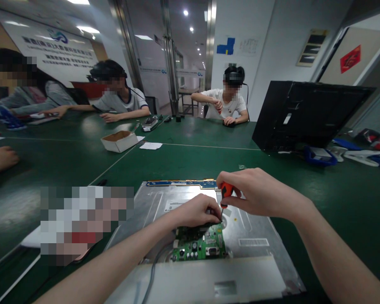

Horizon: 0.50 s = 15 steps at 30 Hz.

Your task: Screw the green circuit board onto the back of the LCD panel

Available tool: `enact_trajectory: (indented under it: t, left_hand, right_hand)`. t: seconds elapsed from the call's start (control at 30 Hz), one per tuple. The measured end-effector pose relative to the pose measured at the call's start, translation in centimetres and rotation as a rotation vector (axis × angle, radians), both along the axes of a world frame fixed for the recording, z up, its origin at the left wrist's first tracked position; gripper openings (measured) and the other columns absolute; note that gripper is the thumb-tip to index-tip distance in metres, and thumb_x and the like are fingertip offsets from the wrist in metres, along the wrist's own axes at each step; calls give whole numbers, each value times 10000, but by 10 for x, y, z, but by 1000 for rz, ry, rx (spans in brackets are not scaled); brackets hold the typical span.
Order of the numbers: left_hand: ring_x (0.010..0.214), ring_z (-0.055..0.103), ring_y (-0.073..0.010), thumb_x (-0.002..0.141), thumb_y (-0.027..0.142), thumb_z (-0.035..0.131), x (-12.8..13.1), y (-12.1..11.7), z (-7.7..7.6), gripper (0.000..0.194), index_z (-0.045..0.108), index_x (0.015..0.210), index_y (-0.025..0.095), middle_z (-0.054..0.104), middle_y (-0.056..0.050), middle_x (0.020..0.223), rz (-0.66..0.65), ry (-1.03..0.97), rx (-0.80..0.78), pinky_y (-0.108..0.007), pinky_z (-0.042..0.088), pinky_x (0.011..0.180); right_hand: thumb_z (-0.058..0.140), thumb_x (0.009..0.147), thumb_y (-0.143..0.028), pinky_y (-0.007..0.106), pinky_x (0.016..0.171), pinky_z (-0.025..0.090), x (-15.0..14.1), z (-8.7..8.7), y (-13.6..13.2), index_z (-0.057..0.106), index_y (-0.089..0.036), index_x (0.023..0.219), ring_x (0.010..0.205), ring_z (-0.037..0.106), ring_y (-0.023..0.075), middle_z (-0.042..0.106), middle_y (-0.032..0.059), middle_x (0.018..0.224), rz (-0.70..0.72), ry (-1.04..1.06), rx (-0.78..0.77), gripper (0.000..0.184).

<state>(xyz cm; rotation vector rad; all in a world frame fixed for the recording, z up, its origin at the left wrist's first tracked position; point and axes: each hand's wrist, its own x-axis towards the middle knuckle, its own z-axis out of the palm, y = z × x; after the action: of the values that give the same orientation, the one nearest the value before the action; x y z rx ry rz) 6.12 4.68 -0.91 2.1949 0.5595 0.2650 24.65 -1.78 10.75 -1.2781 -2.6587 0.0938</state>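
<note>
My right hand is closed around the red-and-black handle of a screwdriver. Its shaft points down to the upper right corner of a green circuit board. Close by the tip, my left hand has its fingers pinched together; what they hold, if anything, is hidden. The board is on the metal back of a flat display panel, and my left hand covers its upper part. A narrow blue board runs along the panel's far edge. A grey cable crosses the panel's near left side.
A black monitor stands at the right of the green table, with a blue tray beside it. A white open box sits farther left. Several people are seated around the table. A blurred-out object lies left of the panel.
</note>
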Motion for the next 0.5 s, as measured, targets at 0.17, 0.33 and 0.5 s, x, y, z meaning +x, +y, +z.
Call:
enact_trajectory:
  t: [0.17, 0.33, 0.5]
  left_hand:
    - [712, 626, -144, 762, 88, 680, 0, 1, -1, 98, 743, 776, 162, 699, 12, 730, 7, -3, -11, -189, 433, 670]
    - [698, 621, -143, 759, 99, 677, 0, 0, 1, 78, 731, 755, 156, 687, 14, 714, 16, -3, -24, -191, 431, 662]
    - [703, 626, -148, 759, 94, 676, 0, -1, 1, 79, 728, 761, 153, 691, 8, 725, 29, -5, -19, -199, 430, 668]
  right_hand:
    - [642, 850, -245, 246, 538, 280, -2, -1, 1, 524, -236, 950, 662, 573, 143, 671, -23, 815, 7, -16, 3, 155]
    - [653, 843, -248, 249, 534, 279, -3, -2, 1, 521, -236, 943, 654, 574, 141, 673, -28, 807, 6, -21, 14, 166]
    - [659, 850, -317, 252, 528, 272, -3, -4, 3, 527, -235, 920, 639, 576, 150, 673, -29, 775, -34, -45, 39, 171]
